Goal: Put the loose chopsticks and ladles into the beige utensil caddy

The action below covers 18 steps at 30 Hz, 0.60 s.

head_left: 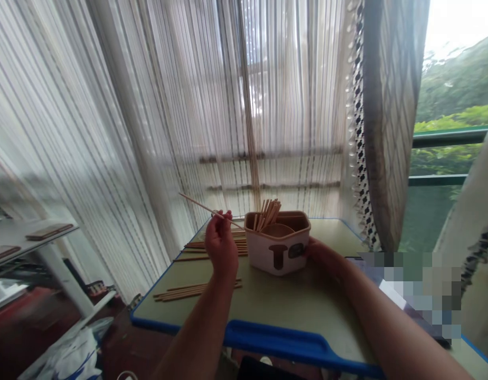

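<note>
My left hand (221,245) is raised just left of a utensil holder, pinching a wooden chopstick (196,202) between thumb and fingers. The chopstick slants from upper left down to the holder's left rim. White outside and brown inside, the utensil holder (262,258) stands upright on the table and has several compartments. A bunch of chopsticks (271,211) leans in its left part. My right hand (317,252) grips the holder's right side, with some fingers hidden behind it. Loose chopsticks lie in two groups, one nearer (188,294) and one farther back (198,246), partly behind my left hand.
The folding table (283,301) has a raised blue front edge (278,338). At its right lies a flat device (390,287), partly blurred out by pixels. Striped curtains (180,105) hang behind. A white shelf (49,237) stands at the left with flat objects on it.
</note>
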Motion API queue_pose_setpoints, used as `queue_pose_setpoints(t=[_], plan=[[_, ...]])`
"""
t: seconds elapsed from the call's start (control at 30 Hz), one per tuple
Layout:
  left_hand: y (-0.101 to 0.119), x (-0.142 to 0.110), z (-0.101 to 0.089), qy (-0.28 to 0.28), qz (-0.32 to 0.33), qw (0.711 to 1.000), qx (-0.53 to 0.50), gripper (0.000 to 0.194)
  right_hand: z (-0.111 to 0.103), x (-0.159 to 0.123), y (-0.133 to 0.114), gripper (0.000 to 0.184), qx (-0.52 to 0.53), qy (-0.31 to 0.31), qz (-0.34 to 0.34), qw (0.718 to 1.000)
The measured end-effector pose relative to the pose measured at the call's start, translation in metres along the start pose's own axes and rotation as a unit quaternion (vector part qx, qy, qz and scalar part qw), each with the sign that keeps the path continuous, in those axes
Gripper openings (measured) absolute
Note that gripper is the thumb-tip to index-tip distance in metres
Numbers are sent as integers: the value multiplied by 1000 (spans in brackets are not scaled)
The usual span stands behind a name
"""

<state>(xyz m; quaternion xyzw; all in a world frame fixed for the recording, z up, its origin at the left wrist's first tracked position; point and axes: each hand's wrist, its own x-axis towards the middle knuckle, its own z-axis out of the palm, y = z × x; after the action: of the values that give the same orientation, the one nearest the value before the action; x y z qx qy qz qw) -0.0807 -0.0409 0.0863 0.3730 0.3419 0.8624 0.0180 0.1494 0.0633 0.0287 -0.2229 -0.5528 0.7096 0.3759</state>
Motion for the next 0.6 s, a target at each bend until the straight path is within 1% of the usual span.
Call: queue_pose_setpoints(t=[0.07, 0.2, 0.37, 0.5, 0.6], plan=[[-1, -2, 0, -9, 13, 999, 34, 19, 0, 0, 0, 57, 4, -4, 3, 1000], [0, -8, -1, -42, 63, 994, 80, 14, 1, 1, 1, 57, -3, 3, 8, 1000], [-2, -14, -2, -81, 85, 989, 93, 12, -1, 2, 4, 58, 0, -5, 14, 1000], [-4, -18, -3, -94, 106, 984, 109, 11, -1, 1, 4, 60, 12, -9, 21, 1000], [-1, -20, -2, -99, 122, 981, 114, 11, 1, 1, 3, 61, 12, -3, 19, 1000]])
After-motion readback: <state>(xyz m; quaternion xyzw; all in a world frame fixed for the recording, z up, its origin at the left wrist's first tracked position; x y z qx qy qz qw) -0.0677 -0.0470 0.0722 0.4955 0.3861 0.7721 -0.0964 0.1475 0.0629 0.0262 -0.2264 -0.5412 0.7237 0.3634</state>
